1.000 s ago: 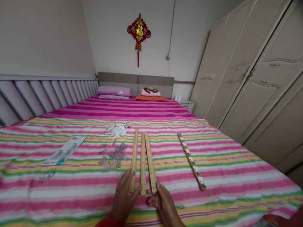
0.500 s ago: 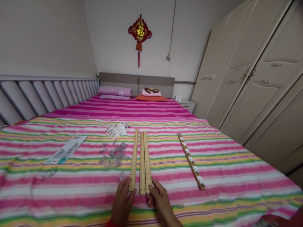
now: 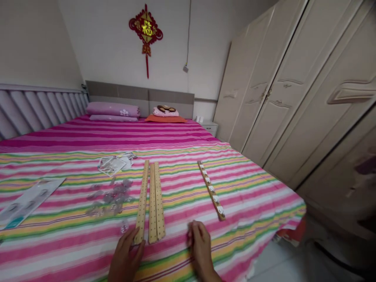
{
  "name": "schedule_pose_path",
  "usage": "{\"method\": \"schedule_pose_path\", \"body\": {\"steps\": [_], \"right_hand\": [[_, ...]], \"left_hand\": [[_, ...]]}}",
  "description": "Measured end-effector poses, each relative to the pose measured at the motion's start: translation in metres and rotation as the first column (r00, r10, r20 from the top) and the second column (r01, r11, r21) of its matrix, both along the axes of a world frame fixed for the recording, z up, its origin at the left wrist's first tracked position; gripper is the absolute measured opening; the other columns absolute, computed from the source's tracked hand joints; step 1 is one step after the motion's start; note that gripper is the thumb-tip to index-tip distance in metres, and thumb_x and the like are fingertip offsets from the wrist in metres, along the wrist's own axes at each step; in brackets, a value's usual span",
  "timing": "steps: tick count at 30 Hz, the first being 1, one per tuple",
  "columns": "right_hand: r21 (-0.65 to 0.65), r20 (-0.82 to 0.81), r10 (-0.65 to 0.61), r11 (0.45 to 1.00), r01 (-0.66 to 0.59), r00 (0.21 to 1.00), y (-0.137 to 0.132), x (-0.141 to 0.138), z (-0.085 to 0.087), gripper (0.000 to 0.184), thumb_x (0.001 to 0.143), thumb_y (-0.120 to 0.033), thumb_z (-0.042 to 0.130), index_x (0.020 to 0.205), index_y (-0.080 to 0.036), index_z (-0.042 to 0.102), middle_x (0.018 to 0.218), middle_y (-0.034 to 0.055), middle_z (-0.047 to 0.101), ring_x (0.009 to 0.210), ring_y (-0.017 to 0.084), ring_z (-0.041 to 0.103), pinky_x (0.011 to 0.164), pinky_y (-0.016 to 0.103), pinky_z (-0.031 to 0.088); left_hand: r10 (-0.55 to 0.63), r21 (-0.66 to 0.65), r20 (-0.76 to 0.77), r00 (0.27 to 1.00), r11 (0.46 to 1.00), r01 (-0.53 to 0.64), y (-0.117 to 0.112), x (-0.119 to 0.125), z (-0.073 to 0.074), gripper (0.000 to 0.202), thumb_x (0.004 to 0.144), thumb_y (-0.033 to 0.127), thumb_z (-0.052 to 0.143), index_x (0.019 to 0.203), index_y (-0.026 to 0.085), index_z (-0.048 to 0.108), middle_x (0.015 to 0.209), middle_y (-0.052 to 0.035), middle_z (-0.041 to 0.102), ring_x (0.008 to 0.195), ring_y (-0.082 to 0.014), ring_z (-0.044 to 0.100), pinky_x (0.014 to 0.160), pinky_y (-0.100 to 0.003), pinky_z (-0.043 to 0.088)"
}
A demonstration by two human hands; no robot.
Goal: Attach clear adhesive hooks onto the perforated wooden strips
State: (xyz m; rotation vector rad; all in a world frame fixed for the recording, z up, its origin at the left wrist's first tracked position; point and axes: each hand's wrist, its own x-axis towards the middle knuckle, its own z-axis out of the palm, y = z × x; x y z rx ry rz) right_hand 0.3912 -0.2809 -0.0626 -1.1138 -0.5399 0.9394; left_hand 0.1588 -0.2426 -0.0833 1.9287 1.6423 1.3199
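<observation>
My left hand [image 3: 126, 252] grips the near end of a light wooden strip dotted with small holes [image 3: 142, 205], its thumb and fingers on either edge. Just right of that strip, two more perforated wooden strips [image 3: 156, 207] lie side by side, untouched. My right hand [image 3: 200, 244] is above the striped sheet, away from them, its fingers curled together and nothing visible in them. Farther right lies a darker wooden bar with a row of white round pieces with metal hooks [image 3: 211, 190].
Clear plastic pieces [image 3: 113, 197] are scattered left of the strips, below several small plastic packets [image 3: 116, 163]. A long flat package [image 3: 32, 199] lies at far left. The striped sheet [image 3: 179, 188] covers the bed; a wardrobe [image 3: 264, 102] stands along the right.
My right hand has let go of the paired strips and moved right. My left hand stays on its strip. The view has turned to the right, so everything sits further left.
</observation>
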Motion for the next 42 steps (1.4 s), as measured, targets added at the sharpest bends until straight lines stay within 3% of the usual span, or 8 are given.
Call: {"method": "schedule_pose_path", "body": {"steps": [2, 5, 10, 19, 29, 35, 39, 42], "right_hand": [[-0.017, -0.115, -0.273, 0.962, 0.273, 0.955, -0.010, 0.029, -0.001, 0.044, 0.074, -0.059, 0.062, 0.067, -0.017, 0.052, 0.048, -0.0086, 0.050, 0.036, 0.004, 0.042, 0.035, 0.014, 0.031], [-0.112, -0.217, -0.374, 0.927, 0.358, 0.902, -0.016, 0.068, 0.004, 0.042, 0.073, -0.057, 0.064, 0.077, -0.017, 0.055, 0.053, -0.0041, 0.061, 0.038, 0.008, 0.053, 0.037, 0.018, 0.040], [-0.155, -0.441, -0.272, 0.962, 0.227, 0.855, -0.005, 0.107, 0.014, 0.032, 0.081, -0.044, 0.061, 0.078, -0.012, 0.058, 0.065, 0.0079, 0.071, 0.057, 0.018, 0.069, 0.056, 0.028, 0.058], [-0.005, -0.669, 0.062, 0.996, -0.089, 0.741, 0.000, 0.134, 0.004, 0.020, 0.064, -0.007, 0.078, 0.076, -0.010, 0.062, 0.069, 0.0036, 0.069, 0.055, 0.008, 0.064, 0.052, 0.012, 0.057], [0.000, -0.648, 0.146, 0.982, -0.191, 0.748, -0.005, 0.097, 0.019, 0.020, 0.064, -0.007, 0.079, 0.076, -0.011, 0.063, 0.069, 0.0027, 0.066, 0.055, 0.009, 0.062, 0.052, 0.015, 0.058], [0.056, -0.641, 0.262, 0.954, -0.295, 0.722, 0.000, 0.048, 0.038, 0.024, 0.058, -0.013, 0.084, 0.075, -0.011, 0.067, 0.067, 0.0049, 0.068, 0.054, 0.008, 0.060, 0.050, 0.015, 0.055], [0.119, -0.622, 0.361, 0.921, -0.372, 0.695, 0.013, 0.006, 0.054, 0.022, 0.059, -0.016, 0.084, 0.075, -0.012, 0.069, 0.066, 0.0048, 0.068, 0.054, 0.009, 0.060, 0.050, 0.015, 0.052], [0.172, -0.561, 0.442, 0.889, -0.424, 0.699, 0.025, -0.031, 0.062, 0.025, 0.062, -0.020, 0.083, 0.082, -0.012, 0.070, 0.071, 0.0048, 0.068, 0.063, 0.011, 0.063, 0.055, 0.017, 0.051]], "left_hand": [[-0.003, -0.017, -0.014, 1.000, 1.000, 0.003, 0.000, -0.001, 0.000, 0.041, 0.073, 0.050, 0.057, 0.103, 0.023, 0.062, 0.107, -0.0080, 0.065, 0.101, -0.0277, 0.062, 0.088, -0.045, 0.054], [0.007, -0.037, -0.017, 1.000, 0.999, -0.008, 0.001, -0.001, -0.002, 0.047, 0.071, 0.055, 0.057, 0.103, 0.020, 0.063, 0.105, -0.0091, 0.066, 0.099, -0.0285, 0.062, 0.087, -0.046, 0.054], [-0.004, -0.031, -0.010, 1.000, 1.000, 0.004, 0.001, -0.002, -0.002, 0.045, 0.072, 0.054, 0.057, 0.103, 0.022, 0.064, 0.108, -0.0082, 0.066, 0.101, -0.0278, 0.062, 0.086, -0.045, 0.054], [0.024, -0.144, 0.146, 0.989, 0.990, -0.002, -0.007, -0.003, 0.012, 0.043, 0.081, 0.049, 0.048, 0.112, 0.020, 0.060, 0.115, -0.0089, 0.066, 0.107, -0.0246, 0.062, 0.085, -0.038, 0.056], [-0.040, -0.046, 0.033, 0.999, 0.998, 0.042, 0.041, -0.029, 0.019, 0.040, 0.085, 0.043, 0.042, 0.108, 0.018, 0.064, 0.116, -0.0110, 0.065, 0.112, -0.0251, 0.058, 0.101, -0.046, 0.044], [-0.096, -0.001, 0.045, 0.994, 0.995, 0.096, 0.085, -0.053, 0.048, 0.037, 0.080, 0.047, 0.048, 0.093, 0.019, 0.068, 0.103, -0.0107, 0.069, 0.102, -0.0254, 0.062, 0.096, -0.045, 0.046], [-0.020, -0.043, 0.218, 0.976, 0.999, 0.030, 0.075, -0.041, 0.072, 0.039, 0.077, 0.051, 0.052, 0.093, 0.019, 0.068, 0.102, -0.0095, 0.069, 0.100, -0.0257, 0.061, 0.092, -0.043, 0.047], [0.045, -0.211, 0.430, 0.902, 0.976, 0.052, 0.051, -0.012, 0.086, 0.048, 0.076, 0.053, 0.055, 0.106, 0.017, 0.064, 0.101, -0.0091, 0.067, 0.094, -0.0235, 0.062, 0.082, -0.038, 0.051]]}}
